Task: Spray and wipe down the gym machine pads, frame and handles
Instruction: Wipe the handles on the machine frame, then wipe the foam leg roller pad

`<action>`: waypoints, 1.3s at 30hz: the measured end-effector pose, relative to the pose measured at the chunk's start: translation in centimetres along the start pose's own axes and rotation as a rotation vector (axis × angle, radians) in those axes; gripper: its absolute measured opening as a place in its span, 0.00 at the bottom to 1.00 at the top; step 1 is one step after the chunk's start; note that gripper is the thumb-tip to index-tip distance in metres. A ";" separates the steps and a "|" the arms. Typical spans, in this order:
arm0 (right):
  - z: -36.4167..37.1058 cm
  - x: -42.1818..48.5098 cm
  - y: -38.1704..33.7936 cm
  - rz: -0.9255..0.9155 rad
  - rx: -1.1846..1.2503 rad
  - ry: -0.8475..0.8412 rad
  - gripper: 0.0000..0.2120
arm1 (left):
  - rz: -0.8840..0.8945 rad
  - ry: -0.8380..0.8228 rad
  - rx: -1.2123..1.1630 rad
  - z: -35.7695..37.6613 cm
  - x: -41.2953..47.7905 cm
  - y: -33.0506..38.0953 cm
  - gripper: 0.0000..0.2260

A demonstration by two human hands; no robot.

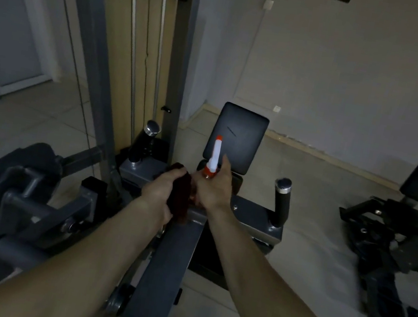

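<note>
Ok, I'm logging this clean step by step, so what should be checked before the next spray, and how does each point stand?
1. White-and-orange spray bottle gripped in the right hand: ok.
2. Nozzle pointing toward the black rectangular back pad: ok.
3. Dark red cloth held ready in the left hand: ok.
4. Liquid left in the bottle: cannot tell, the hand hides its body.
5. Pad already wet: cannot tell, the light is dim.

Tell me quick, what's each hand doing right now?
Left hand: grips the dark red cloth.
Right hand: grips the spray bottle.
</note>
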State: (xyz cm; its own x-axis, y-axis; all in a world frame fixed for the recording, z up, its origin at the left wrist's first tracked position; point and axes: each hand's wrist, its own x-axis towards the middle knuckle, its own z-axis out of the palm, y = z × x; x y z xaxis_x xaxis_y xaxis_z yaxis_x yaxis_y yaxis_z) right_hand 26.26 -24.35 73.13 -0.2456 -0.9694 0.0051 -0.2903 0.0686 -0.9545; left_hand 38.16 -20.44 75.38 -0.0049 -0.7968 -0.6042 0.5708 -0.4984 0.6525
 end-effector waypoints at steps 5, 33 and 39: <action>-0.8 -1.5 -0.3 -0.221 -0.163 0.135 0.30 | 0.036 -0.017 -0.011 -0.8 -3.4 -0.4 0.12; 2.7 -57.5 17.6 0.188 -0.267 -0.198 0.16 | -0.158 0.475 0.095 -44.1 -26.4 -20.9 0.14; 4.3 -56.2 23.1 0.129 -0.654 -0.520 0.35 | -0.341 0.473 0.203 -45.2 -23.7 -28.3 0.09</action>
State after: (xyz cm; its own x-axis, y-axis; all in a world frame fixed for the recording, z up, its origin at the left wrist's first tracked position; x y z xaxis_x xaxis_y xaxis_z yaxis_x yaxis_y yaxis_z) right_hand 37.31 30.67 49.52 0.0971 -0.9187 -0.3827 -0.8055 0.1533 -0.5724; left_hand 59.23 27.95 50.58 0.2320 -0.3664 -0.9011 0.4335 -0.7903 0.4330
